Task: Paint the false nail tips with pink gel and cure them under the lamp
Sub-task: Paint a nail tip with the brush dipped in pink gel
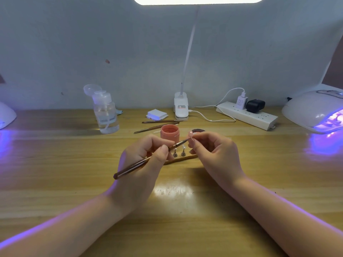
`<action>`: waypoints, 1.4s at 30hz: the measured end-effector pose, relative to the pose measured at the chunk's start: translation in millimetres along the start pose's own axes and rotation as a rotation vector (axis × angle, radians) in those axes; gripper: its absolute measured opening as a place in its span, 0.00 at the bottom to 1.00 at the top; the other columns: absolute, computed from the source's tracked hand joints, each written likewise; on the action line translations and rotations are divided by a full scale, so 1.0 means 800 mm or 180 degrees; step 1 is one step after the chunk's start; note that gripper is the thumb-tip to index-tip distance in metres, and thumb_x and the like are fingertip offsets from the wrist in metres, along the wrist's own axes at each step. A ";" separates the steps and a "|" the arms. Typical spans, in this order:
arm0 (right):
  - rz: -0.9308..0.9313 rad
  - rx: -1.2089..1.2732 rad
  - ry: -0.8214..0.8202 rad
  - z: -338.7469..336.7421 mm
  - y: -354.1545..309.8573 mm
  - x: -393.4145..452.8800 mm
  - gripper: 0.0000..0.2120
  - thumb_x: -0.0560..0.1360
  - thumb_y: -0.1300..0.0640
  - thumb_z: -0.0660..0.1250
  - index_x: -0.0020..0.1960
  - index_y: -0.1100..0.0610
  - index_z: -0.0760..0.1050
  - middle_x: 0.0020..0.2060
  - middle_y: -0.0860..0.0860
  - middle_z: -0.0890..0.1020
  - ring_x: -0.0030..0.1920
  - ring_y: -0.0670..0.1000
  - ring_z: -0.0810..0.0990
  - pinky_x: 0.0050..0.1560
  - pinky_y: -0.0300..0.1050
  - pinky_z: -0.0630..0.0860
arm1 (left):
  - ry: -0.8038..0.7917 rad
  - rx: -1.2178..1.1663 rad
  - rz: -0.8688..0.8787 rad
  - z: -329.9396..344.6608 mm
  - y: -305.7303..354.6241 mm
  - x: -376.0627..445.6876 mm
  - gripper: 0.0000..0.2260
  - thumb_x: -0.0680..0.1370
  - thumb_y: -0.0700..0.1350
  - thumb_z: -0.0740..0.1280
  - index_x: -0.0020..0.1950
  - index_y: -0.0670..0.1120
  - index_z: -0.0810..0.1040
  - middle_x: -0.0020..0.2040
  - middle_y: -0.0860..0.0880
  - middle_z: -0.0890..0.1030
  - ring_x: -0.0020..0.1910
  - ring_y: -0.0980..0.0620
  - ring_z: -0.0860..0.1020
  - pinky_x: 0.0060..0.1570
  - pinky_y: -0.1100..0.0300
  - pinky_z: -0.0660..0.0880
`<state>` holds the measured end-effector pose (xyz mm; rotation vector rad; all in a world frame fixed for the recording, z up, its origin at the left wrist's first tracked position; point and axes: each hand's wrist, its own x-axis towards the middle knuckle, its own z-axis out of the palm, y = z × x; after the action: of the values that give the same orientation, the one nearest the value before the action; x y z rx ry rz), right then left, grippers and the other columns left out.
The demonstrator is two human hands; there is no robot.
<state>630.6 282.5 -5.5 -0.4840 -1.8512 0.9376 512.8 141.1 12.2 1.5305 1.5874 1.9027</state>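
The left hand (143,160) gripped a slim, glossy brown brush (148,160), fingers curled round its shaft, the metal ferrule pointing up and to the right. Its tip met a small pink nail tip (190,134), rounded and shiny, which the right hand (213,154) pinched on its holder between thumb and fingers. Just below the brush stood two little metal stands (179,152) on a narrow strip (182,158) lying flat on the table (55,173).

Behind the hands sat a squat, matt pink jar (169,133), open at the top, with a dark round lid (197,131) beside it. Two more thin brushes (159,124) lay further back, near a stack of white pads (156,114).

The table was pale wood with a visible grain and a glossy finish that caught a white glare near the wrists. A plain grey wall (74,43) closed it off behind. Against it stood a clear plastic pump bottle (105,112), a white clip lamp (181,106) with a thin stem, and a white power strip (246,115) carrying two plugs.

A smooth white domed curing lamp (311,110) glowed violet at the right edge; another (6,115) showed at the left edge. The wood between each lamp and the hands lay open, washed with violet light.
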 end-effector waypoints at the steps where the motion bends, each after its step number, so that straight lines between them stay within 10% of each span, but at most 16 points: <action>1: 0.0010 0.0005 0.0007 0.000 0.000 0.000 0.08 0.73 0.60 0.72 0.45 0.47 0.80 0.35 0.50 0.84 0.36 0.49 0.84 0.42 0.54 0.81 | 0.0015 0.0023 0.0018 0.000 0.000 0.000 0.08 0.75 0.48 0.65 0.49 0.47 0.81 0.40 0.50 0.83 0.42 0.56 0.81 0.43 0.68 0.74; 29: -0.0295 -0.0016 0.0310 -0.015 -0.018 0.011 0.04 0.74 0.62 0.71 0.49 0.58 0.82 0.38 0.50 0.84 0.39 0.51 0.83 0.42 0.54 0.80 | 0.0105 0.0132 0.0231 -0.003 0.031 0.010 0.06 0.74 0.43 0.65 0.46 0.47 0.81 0.38 0.55 0.83 0.40 0.58 0.81 0.41 0.71 0.74; 34: -0.0220 -0.0272 0.0153 -0.010 -0.002 0.004 0.03 0.74 0.62 0.70 0.47 0.58 0.81 0.37 0.50 0.84 0.36 0.49 0.81 0.39 0.52 0.79 | 0.0538 0.0553 -0.0392 -0.022 0.019 0.066 0.03 0.76 0.41 0.66 0.44 0.49 0.79 0.32 0.55 0.82 0.34 0.60 0.79 0.42 0.61 0.76; 42: -0.0450 -0.0633 0.0140 -0.004 0.009 0.005 0.03 0.74 0.62 0.71 0.45 0.55 0.79 0.36 0.49 0.82 0.34 0.47 0.78 0.35 0.45 0.76 | -0.0115 0.1813 -0.1207 -0.020 0.009 0.154 0.07 0.74 0.43 0.69 0.35 0.44 0.81 0.33 0.48 0.82 0.38 0.50 0.78 0.44 0.51 0.77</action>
<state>630.9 290.9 -8.4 -0.4830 -1.9210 0.6472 450.0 216.7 88.5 1.2902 2.3350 1.2756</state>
